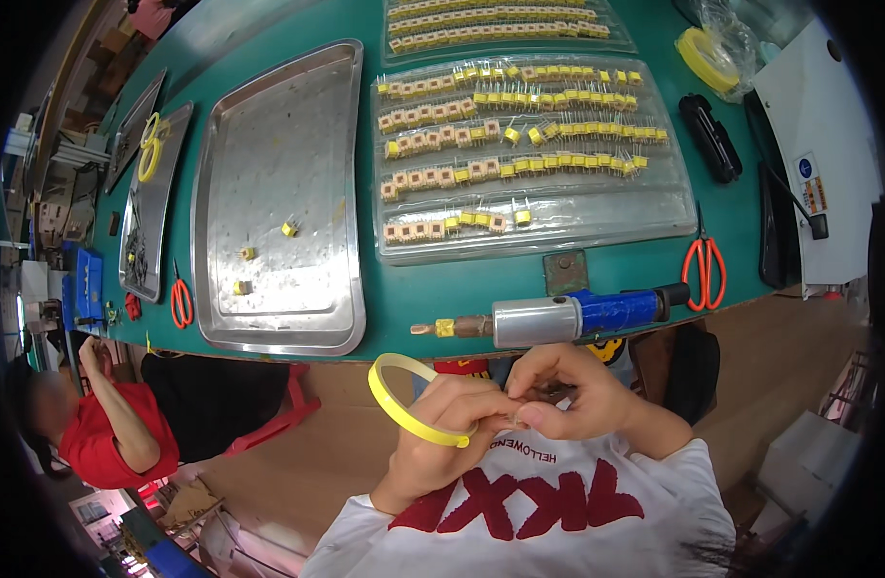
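My left hand [447,424] is closed in front of my chest, with a thin ring of yellow tape [390,393] hooked around it. My right hand [587,397] meets it, its thumb and fingers pinched together at the left fingertips. Whatever small piece lies between the fingertips is mostly hidden. Just beyond the hands, a hand tool with a silver and blue body [539,320] lies along the table edge. Farther off, a clear plastic tray [597,217] holds rows of small yellow-wrapped coil parts with pins [568,162].
Left of the plastic tray sits a metal tray [279,193] with a few loose coil parts. Orange-handled scissors [704,274] lie at right, another pair [181,302] at left. A white machine [818,154] stands at right. A person in red [115,433] sits at left.
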Demonstrator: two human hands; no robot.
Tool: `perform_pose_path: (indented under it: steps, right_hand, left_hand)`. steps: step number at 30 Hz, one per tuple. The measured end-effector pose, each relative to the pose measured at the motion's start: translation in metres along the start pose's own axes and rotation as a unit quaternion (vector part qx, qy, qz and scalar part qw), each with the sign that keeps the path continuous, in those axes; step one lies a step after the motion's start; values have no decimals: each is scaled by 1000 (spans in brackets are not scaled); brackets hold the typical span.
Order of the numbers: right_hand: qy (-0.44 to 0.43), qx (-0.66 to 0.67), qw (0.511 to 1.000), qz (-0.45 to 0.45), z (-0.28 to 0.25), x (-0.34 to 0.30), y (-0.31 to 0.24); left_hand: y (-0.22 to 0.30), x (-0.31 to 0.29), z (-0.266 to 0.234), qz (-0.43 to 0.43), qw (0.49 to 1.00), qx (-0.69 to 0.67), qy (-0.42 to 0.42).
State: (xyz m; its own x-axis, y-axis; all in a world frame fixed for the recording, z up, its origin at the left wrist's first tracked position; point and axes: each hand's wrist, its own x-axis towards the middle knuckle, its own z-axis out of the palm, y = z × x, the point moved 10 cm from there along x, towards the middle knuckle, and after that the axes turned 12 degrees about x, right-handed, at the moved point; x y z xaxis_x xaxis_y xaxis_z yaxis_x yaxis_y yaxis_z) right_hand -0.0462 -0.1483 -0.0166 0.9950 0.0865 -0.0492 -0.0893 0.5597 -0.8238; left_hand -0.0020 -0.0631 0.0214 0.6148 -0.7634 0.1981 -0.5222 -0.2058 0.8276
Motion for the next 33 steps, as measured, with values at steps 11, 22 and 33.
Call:
perform_pose_path:
  steps: [11, 22, 33]
  right_hand:
    - [18, 74, 993, -88, 2, -5, -1]
    - [24, -4, 997, -78, 8, -4, -8]
    - [-30, -43, 985, -165, 10, -3, -24]
  left_hand:
    - [7, 5, -9, 22, 999, 24, 40]
    - [5, 0, -9, 28, 998, 34, 35]
    - [-6, 1, -7, -26, 995, -98, 5]
